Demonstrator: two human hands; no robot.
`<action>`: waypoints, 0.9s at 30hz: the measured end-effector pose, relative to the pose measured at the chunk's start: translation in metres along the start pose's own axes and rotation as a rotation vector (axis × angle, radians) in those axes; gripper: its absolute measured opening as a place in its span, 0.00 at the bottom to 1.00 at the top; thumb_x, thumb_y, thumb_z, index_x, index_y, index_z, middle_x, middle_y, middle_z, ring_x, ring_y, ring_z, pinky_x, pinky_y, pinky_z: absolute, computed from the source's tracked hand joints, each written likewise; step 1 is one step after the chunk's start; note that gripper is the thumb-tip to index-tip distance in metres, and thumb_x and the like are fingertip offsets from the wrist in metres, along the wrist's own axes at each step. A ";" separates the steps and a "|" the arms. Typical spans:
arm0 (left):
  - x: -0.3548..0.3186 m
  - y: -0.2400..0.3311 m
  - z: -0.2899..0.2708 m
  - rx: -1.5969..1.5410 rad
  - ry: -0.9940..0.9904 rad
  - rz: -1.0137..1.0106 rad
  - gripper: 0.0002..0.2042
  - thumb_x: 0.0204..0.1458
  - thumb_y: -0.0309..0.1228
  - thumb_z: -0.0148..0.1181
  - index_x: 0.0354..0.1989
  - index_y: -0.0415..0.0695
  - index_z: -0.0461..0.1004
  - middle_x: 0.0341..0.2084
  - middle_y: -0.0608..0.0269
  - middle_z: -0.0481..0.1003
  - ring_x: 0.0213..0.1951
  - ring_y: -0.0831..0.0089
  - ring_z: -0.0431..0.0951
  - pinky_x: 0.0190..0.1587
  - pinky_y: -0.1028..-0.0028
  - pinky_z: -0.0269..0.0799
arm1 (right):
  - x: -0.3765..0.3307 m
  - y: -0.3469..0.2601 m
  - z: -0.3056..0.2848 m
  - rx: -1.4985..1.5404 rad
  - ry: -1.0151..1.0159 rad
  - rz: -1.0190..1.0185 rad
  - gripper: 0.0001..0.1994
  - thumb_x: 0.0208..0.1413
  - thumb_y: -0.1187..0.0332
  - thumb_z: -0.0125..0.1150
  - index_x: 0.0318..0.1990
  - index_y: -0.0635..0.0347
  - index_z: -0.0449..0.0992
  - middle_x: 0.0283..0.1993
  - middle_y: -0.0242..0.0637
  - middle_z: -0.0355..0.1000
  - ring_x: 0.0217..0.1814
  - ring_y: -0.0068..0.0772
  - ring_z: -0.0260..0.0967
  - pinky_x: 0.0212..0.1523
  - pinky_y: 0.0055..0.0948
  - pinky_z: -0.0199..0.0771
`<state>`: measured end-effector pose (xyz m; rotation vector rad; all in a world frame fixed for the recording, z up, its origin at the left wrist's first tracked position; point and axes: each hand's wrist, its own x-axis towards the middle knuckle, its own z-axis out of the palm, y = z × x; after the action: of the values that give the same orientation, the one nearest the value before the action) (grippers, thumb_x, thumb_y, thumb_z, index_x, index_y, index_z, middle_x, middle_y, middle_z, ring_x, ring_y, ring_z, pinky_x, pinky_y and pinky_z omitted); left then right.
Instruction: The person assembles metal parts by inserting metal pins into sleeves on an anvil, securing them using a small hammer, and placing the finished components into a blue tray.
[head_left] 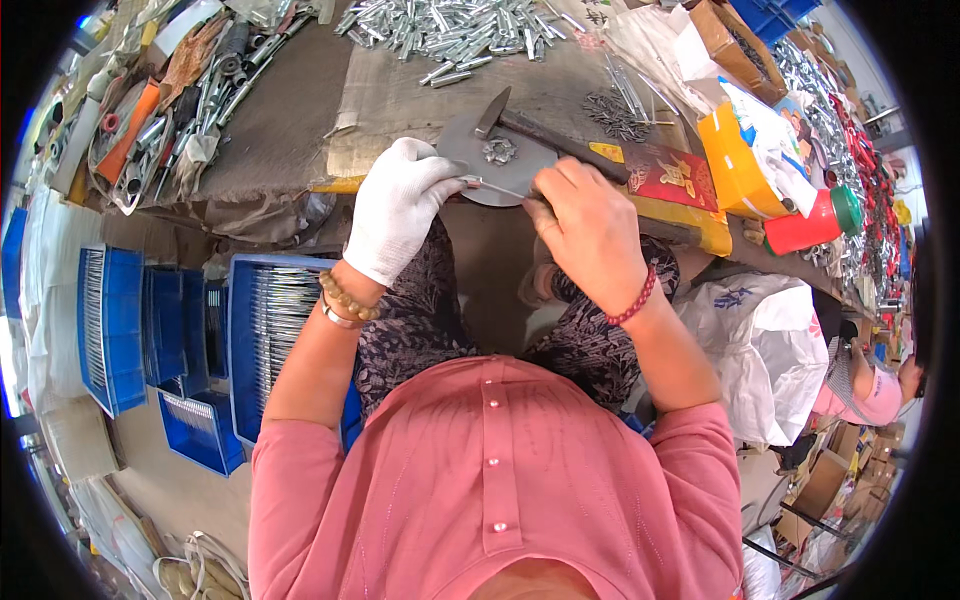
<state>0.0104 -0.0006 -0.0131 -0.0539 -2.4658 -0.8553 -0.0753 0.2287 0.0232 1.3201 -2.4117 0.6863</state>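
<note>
My left hand (398,205), in a white glove, is closed on one end of a slim metal rod (497,189). Bare, my right hand (592,222) pinches the rod's other end between thumb and fingers. The rod lies level over the near edge of a round grey metal plate (462,135). A small heap of metal bits (499,151) sits in the plate's middle. Just beyond my right hand, a hammer (560,132) rests with its head over the plate and its handle slanting right.
A pile of silvery metal tubes (455,28) covers the far bench. Small dark pins (615,115) and a red packet (672,180) lie right of the hammer. A red jar (805,225) leans at the bench edge. Blue bins (240,350) of rods stand at my left.
</note>
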 end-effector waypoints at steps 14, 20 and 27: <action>-0.043 0.045 0.029 -0.830 0.111 -0.701 0.30 0.67 0.28 0.55 0.76 0.39 0.57 0.45 0.60 0.80 0.38 0.80 0.78 0.40 0.79 0.77 | -0.028 -0.032 0.011 1.003 -0.422 0.734 0.08 0.59 0.75 0.67 0.44 0.67 0.78 0.26 0.28 0.72 0.30 0.12 0.63 0.29 0.24 0.66; -0.058 0.044 0.011 -0.862 0.206 -0.702 0.33 0.62 0.33 0.64 0.73 0.35 0.60 0.42 0.59 0.82 0.37 0.80 0.76 0.40 0.79 0.73 | -0.036 -0.055 0.039 1.035 -0.410 0.655 0.08 0.60 0.75 0.65 0.45 0.66 0.78 0.29 0.30 0.75 0.31 0.15 0.66 0.32 0.24 0.70; -0.120 -0.014 -0.027 -0.750 0.464 -0.806 0.31 0.58 0.27 0.67 0.70 0.34 0.63 0.40 0.60 0.80 0.41 0.77 0.78 0.44 0.76 0.74 | -0.043 -0.048 0.044 1.160 -0.575 0.623 0.24 0.65 0.77 0.62 0.68 0.61 0.69 0.47 0.31 0.76 0.38 0.16 0.70 0.39 0.18 0.73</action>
<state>0.1236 -0.0122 -0.0621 0.8165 -1.5802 -1.8347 -0.0136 0.2130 -0.0224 1.1088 -2.9903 2.4245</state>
